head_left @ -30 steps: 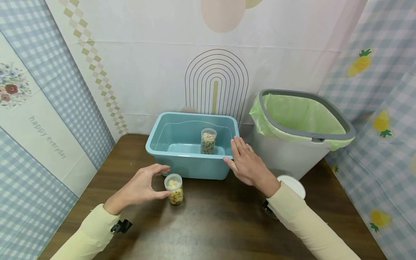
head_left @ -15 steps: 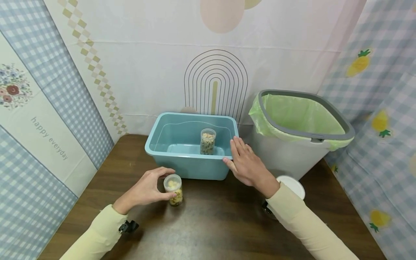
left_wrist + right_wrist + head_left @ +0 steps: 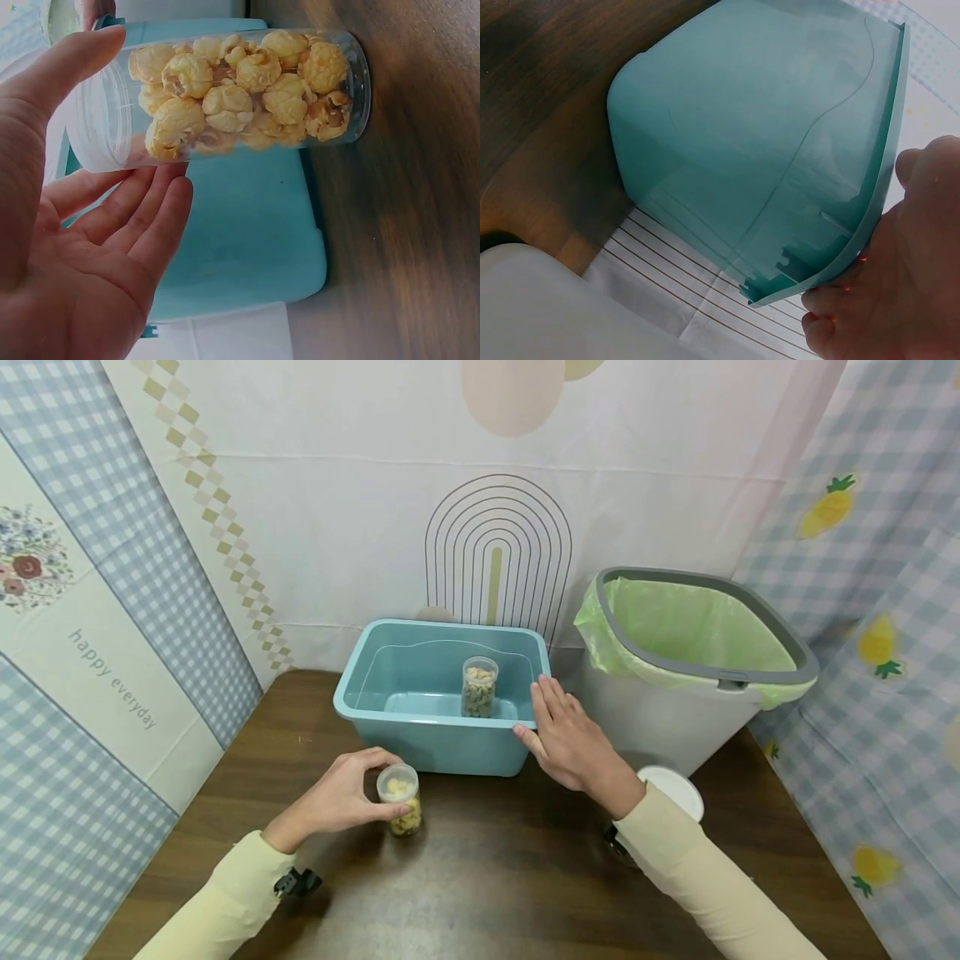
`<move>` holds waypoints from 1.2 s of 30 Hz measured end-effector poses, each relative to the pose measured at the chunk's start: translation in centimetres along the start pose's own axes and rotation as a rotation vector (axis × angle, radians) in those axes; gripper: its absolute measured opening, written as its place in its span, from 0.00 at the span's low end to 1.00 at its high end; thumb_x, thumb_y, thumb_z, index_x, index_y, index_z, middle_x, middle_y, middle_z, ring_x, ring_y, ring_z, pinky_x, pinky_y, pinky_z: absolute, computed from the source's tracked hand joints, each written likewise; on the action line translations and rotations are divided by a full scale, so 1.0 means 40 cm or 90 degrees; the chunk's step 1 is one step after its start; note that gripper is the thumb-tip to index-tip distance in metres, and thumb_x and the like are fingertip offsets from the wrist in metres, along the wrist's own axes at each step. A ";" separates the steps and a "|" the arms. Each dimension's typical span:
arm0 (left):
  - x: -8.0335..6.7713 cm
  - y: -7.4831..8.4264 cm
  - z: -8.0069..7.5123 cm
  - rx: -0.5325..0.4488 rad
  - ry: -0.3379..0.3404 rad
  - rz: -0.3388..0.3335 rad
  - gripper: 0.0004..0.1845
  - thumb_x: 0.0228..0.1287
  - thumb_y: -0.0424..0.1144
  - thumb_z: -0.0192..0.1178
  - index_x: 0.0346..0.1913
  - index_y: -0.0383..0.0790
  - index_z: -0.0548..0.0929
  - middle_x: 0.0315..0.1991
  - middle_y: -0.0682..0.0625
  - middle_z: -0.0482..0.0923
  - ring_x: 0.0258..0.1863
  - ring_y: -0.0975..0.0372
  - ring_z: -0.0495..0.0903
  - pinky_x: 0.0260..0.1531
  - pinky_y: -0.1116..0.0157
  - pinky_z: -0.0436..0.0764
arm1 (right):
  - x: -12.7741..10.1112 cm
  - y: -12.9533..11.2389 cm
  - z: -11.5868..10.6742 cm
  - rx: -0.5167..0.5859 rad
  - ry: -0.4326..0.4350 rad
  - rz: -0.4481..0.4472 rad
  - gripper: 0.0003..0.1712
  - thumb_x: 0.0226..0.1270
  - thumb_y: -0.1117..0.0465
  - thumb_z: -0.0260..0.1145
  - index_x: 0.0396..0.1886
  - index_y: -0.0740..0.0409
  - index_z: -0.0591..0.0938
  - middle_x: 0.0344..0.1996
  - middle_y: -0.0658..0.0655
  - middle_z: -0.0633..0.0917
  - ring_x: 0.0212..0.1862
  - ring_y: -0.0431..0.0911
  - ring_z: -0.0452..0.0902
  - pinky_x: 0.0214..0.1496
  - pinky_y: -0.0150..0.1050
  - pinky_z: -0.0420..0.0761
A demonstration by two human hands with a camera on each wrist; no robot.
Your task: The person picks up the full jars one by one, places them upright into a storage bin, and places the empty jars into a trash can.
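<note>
A clear jar of popcorn stands upright on the table in front of a blue plastic tub. My left hand grips this jar near its top, thumb on the near side and fingers behind. Close up in the left wrist view, the popcorn jar lies between thumb and fingers. My right hand rests on the tub's front right corner, fingers straight along the rim. In the right wrist view the tub's rim runs under that hand. Inside the tub stands a second clear jar with pale and grey-green pieces.
At the back right stands a white bin with a grey rim and green liner. A white round lid shows partly behind the right sleeve. Patterned cloth hangs behind the wooden table.
My left hand has moved right and closed round the popcorn jar, thumb now overlapping its side. The right hand stays on the tub's corner.
</note>
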State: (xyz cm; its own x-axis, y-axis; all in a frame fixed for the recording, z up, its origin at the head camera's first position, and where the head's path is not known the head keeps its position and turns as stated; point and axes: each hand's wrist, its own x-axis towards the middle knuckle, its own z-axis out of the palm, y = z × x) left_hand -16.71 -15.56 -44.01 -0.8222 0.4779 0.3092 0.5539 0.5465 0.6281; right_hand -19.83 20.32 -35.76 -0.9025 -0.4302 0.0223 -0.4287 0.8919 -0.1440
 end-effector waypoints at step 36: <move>0.037 0.139 -0.212 0.018 -0.043 -0.010 0.27 0.54 0.53 0.82 0.54 0.48 0.88 0.43 0.60 0.88 0.43 0.68 0.86 0.50 0.65 0.87 | 0.002 0.000 0.001 0.001 -0.006 0.005 0.48 0.87 0.39 0.44 0.86 0.69 0.44 0.87 0.68 0.43 0.88 0.63 0.37 0.88 0.62 0.48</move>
State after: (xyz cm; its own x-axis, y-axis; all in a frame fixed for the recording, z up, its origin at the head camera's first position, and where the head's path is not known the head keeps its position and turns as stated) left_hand -15.98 -17.64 -34.02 -0.8202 0.5143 0.2506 0.5458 0.5723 0.6120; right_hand -19.89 20.29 -35.79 -0.9055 -0.4242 0.0125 -0.4214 0.8950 -0.1463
